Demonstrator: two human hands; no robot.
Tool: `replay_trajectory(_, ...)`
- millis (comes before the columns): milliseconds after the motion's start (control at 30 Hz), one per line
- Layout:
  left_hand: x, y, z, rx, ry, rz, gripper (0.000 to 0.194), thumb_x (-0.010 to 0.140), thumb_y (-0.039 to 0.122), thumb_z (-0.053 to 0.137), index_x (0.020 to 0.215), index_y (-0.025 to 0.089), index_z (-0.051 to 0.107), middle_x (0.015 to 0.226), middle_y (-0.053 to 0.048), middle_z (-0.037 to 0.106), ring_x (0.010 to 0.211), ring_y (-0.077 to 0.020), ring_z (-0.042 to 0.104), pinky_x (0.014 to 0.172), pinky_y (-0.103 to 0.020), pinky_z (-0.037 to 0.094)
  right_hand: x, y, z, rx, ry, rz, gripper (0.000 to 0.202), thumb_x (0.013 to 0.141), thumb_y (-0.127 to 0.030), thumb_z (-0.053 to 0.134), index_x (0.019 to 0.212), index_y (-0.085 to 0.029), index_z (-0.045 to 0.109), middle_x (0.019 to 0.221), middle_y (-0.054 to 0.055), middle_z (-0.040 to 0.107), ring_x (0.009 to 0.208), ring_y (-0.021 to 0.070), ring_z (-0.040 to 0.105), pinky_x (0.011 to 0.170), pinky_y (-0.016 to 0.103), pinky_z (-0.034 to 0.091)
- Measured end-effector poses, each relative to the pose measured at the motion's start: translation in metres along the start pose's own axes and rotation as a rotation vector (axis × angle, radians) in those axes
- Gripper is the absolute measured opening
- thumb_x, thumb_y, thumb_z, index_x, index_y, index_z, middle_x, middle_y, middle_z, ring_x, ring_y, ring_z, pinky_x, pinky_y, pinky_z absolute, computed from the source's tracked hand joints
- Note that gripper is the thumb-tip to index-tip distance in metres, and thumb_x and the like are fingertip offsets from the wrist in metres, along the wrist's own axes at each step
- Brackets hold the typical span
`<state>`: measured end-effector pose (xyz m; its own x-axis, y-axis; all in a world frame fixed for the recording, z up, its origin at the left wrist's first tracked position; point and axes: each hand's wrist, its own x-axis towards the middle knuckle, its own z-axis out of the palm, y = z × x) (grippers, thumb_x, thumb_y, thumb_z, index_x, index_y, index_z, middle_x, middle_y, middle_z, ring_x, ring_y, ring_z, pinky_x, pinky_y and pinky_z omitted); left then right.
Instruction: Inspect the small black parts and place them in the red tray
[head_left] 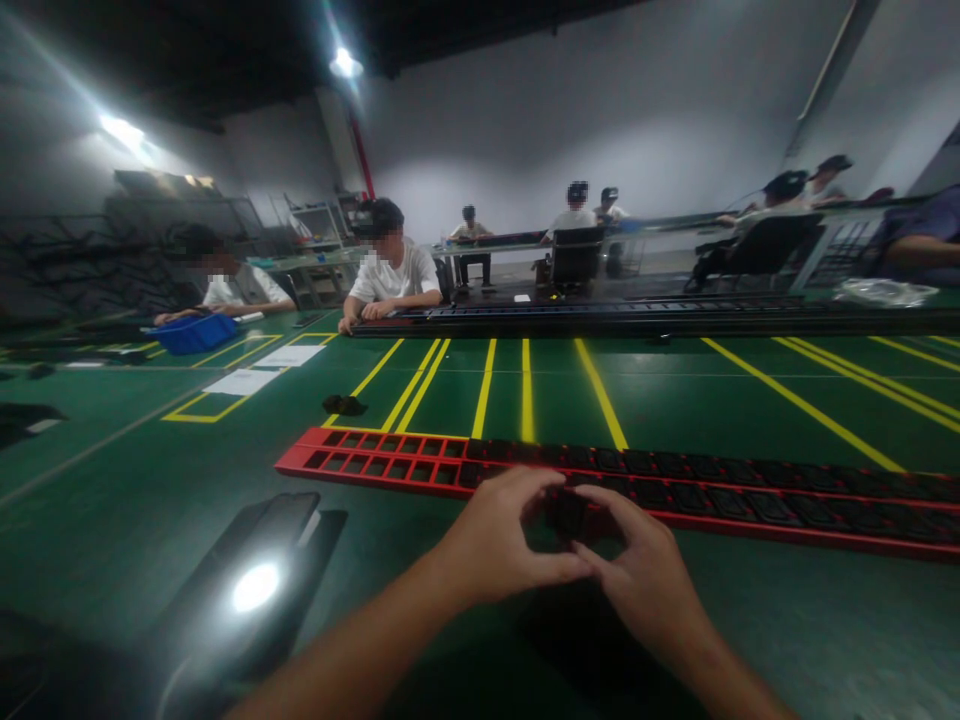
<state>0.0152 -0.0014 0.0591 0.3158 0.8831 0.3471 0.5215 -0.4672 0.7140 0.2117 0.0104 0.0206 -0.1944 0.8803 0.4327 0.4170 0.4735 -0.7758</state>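
Both hands meet in front of me around a small dark part (568,512), whose exact kind I cannot make out. My left hand (506,535) curls its thumb and fingers about the left side of it. From the other side my right hand (649,560) pinches at it, the thumbs almost touching. Just beyond the hands lies a long red tray (300,460) with two rows of rectangular slots. Black rectangular pieces (750,505) sit in the slots from the middle to the right. At the left end the slots show bare red frames.
A green table (420,560) with yellow tape lines spreads around the tray. At left lie a dark flat device with a bright light (255,587), white papers (240,382) and a blue bin (196,334). Long black rails (637,318) cross the far side. Several people sit beyond.
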Motion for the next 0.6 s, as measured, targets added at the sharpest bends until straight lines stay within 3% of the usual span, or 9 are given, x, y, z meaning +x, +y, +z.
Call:
replay_trajectory(100,-0.006,-0.012,-0.006,-0.048,-0.065,0.059,0.070,0.070,0.029,0.084,0.136,0.021,0.060,0.128,-0.008,0.069,0.111,-0.0244,0.066,0.097,-0.040,0.054,0.001,-0.005,-0.003,0.046,-0.038,0.011,0.036,0.075,-0.021,0.073,0.112,-0.022,0.072,0.102,0.007,0.080,0.085,0.0259,0.076,0.078,0.039,0.062)
replay_trajectory(200,-0.013,-0.028,-0.004,-0.050,-0.056,0.111,0.059,0.073,0.017,0.078,0.131,0.021,0.064,0.128,-0.008,0.071,0.117,-0.0242,0.066,0.104,-0.042,0.050,0.000,-0.008,-0.002,0.052,-0.097,-0.004,0.034,0.077,-0.022,0.074,0.110,-0.023,0.072,0.101,0.006,0.080,0.084,0.0244,0.076,0.076,0.037,0.061)
replay_trajectory(367,-0.022,-0.044,0.004,-0.074,0.021,0.156,0.047,0.074,0.022,0.078,0.121,0.021,0.071,0.112,-0.007,0.078,0.103,-0.0234,0.072,0.094,-0.039,0.055,-0.004,-0.006,0.000,0.030,-0.210,0.009,0.038,0.076,-0.017,0.071,0.113,-0.025,0.072,0.106,0.007,0.081,0.092,0.0264,0.077,0.084,0.040,0.062)
replay_trajectory(467,-0.025,-0.047,0.006,-0.091,0.074,0.175,0.041,0.074,0.026,0.078,0.115,0.020,0.073,0.104,-0.007,0.079,0.094,-0.0225,0.074,0.087,-0.036,0.058,-0.006,-0.002,-0.001,0.034,-0.256,0.070,0.038,0.078,-0.025,0.073,0.115,-0.025,0.073,0.110,0.010,0.081,0.099,0.0306,0.077,0.091,0.045,0.061)
replay_trajectory(600,-0.026,-0.050,0.015,-0.073,0.180,0.243,0.043,0.074,0.028,0.076,0.116,0.019,0.072,0.102,-0.007,0.079,0.089,-0.0214,0.075,0.082,-0.032,0.060,-0.008,0.008,-0.003,0.239,-0.360,0.222,0.057,0.080,-0.037,0.078,0.135,-0.029,0.064,0.127,0.012,0.076,0.115,0.0334,0.073,0.094,0.041,0.062)
